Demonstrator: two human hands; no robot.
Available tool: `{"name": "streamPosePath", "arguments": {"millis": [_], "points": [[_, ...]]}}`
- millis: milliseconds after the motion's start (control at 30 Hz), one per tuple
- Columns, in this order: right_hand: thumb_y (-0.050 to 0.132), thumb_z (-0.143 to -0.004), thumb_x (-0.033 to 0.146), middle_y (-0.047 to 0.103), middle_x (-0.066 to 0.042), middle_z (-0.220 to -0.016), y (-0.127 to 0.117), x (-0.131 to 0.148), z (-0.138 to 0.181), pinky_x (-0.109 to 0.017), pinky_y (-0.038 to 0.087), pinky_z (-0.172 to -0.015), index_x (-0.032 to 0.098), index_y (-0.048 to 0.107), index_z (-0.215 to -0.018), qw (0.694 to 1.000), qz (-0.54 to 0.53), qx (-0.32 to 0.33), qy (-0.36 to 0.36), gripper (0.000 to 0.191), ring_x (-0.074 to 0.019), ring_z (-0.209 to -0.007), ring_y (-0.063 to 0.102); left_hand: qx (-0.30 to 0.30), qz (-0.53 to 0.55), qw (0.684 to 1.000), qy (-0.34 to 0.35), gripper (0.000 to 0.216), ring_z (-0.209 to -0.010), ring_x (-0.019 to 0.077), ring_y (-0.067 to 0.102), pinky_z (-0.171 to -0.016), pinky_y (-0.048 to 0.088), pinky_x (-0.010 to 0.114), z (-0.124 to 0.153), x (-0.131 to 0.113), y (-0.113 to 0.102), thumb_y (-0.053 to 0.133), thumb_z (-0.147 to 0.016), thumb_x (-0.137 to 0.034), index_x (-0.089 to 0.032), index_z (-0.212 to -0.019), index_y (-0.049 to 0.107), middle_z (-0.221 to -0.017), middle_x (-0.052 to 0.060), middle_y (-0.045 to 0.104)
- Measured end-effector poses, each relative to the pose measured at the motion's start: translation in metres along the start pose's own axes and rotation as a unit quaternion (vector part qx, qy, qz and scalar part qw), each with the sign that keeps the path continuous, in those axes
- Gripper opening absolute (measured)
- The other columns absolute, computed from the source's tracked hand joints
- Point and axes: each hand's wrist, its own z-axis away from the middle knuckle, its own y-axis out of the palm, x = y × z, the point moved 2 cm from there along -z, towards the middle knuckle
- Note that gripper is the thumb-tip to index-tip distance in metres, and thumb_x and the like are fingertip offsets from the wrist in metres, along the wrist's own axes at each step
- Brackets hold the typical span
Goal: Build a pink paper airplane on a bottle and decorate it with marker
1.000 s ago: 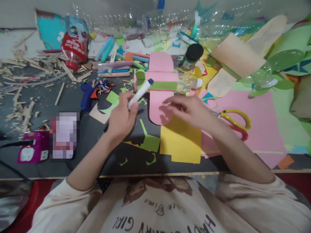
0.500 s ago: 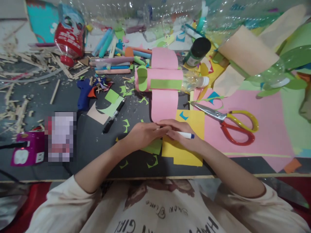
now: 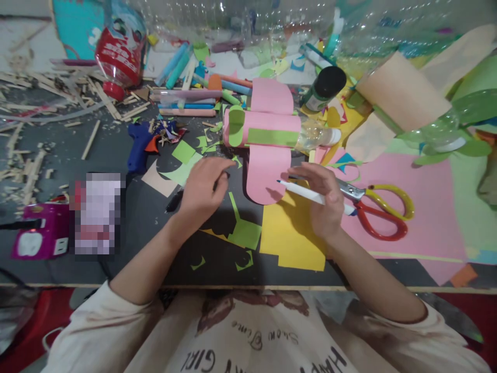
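Observation:
In my right hand (image 3: 324, 197) is a white marker (image 3: 305, 191) with a blue end, its bare tip pointing left over a rounded pink paper flap (image 3: 267, 176). My left hand (image 3: 205, 186) is closed, a small dark piece that looks like the marker cap (image 3: 227, 175) between thumb and forefinger. The flap hangs from a plastic bottle (image 3: 316, 133) wrapped in pink paper with green strips, lying on its side beyond both hands. A black pen (image 3: 174, 201) is partly hidden by my left hand. Scissors (image 3: 384, 212) lie beside my right hand, which covers part of their blades.
Yellow paper (image 3: 291, 238) and green scraps (image 3: 246, 233) lie near the front edge. A blue glue gun (image 3: 140, 147), a phone (image 3: 99, 212) and a purple power adapter (image 3: 41, 233) are on the left. A dark-capped jar (image 3: 326, 88) and a red-labelled bottle (image 3: 120, 57) stand farther back.
My hands, together before, have come apart, left hand to the left and right hand to the right. The marker's tip is now uncovered, and the view has shifted slightly.

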Motion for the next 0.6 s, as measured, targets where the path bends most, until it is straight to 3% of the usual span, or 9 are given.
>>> {"name": "streamPosePath", "arguments": {"millis": [100, 200, 400, 600], "points": [[0.045, -0.088, 0.071, 0.069, -0.004, -0.127, -0.001, -0.002, -0.004, -0.058, 0.044, -0.114, 0.040, 0.065, -0.118, 1.000, -0.004, -0.011, 0.011, 0.048, -0.0306, -0.127, 0.061, 0.012, 0.016, 1.000, 0.022, 0.036, -0.115, 0.0223, 0.065, -0.099, 0.048, 0.039, 0.006, -0.016, 0.007, 0.037, -0.102, -0.025, -0.024, -0.123, 0.066, -0.124, 0.007, 0.072], [0.043, -0.084, 0.078, 0.069, -0.005, -0.130, -0.001, -0.002, -0.005, -0.059, 0.048, -0.110, 0.037, 0.066, -0.117, 0.998, -0.009, 0.003, 0.068, 0.057, -0.0328, -0.127, 0.060, 0.026, 0.036, 0.999, 0.012, 0.036, -0.119, 0.0224, 0.065, -0.099, 0.048, 0.039, 0.011, -0.024, 0.014, 0.040, -0.103, -0.027, -0.025, -0.127, 0.066, -0.129, 0.008, 0.071], [0.047, -0.084, 0.077, 0.074, -0.005, -0.117, 0.002, 0.004, -0.006, -0.057, 0.059, -0.097, 0.035, 0.068, -0.110, 0.992, -0.070, 0.039, 0.099, 0.054, -0.0303, -0.119, 0.066, 0.024, 0.093, 0.994, -0.049, 0.026, -0.095, 0.0191, 0.071, -0.088, 0.049, 0.037, 0.010, -0.019, 0.016, 0.051, -0.098, -0.027, -0.025, -0.111, 0.074, -0.106, 0.003, 0.079], [0.051, -0.083, 0.078, 0.078, -0.005, -0.103, -0.001, 0.000, -0.010, -0.057, 0.060, -0.096, 0.031, 0.069, -0.106, 0.991, -0.076, 0.045, 0.102, 0.055, -0.0295, -0.104, 0.073, 0.018, 0.065, 0.998, -0.009, 0.026, -0.076, 0.0167, 0.069, -0.086, 0.045, 0.039, 0.009, -0.020, 0.014, 0.052, -0.099, -0.032, -0.027, -0.091, 0.076, -0.085, 0.000, 0.078]]}}
